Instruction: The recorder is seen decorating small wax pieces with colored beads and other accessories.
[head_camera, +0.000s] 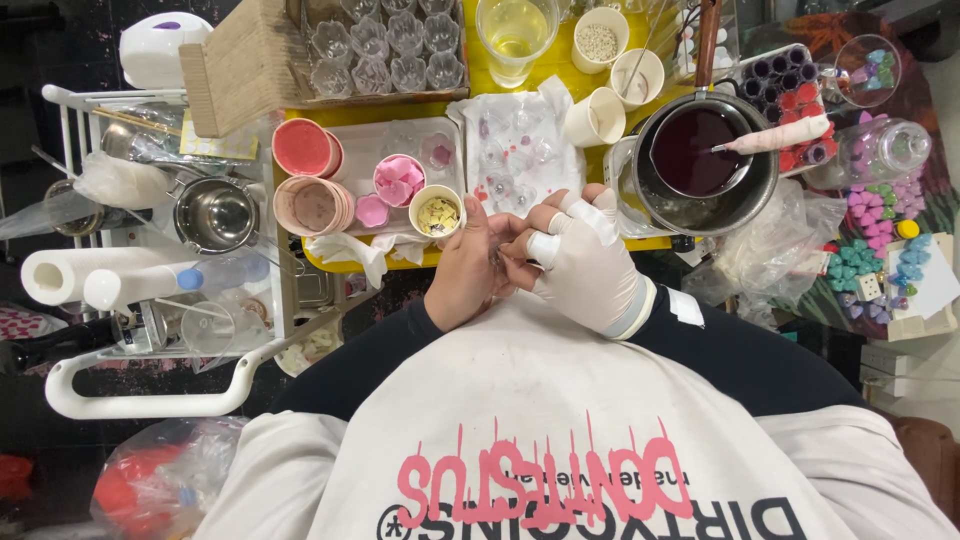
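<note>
L hand (466, 272) bare, R hand (585, 262) gloved; pinch tiny clear piece (497, 256), orientation unclear.

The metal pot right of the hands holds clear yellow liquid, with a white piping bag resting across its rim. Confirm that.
Wrong on the liquid: the head view shows the metal pot holds dark purple-red liquid. The white piping bag does rest across its rim, right of the hands.

Paper cups (437, 210) and a dark pot (705, 160) are crowding the frame's centre top. Only the stained white cloth (520, 145) between them is offering passage.
</note>
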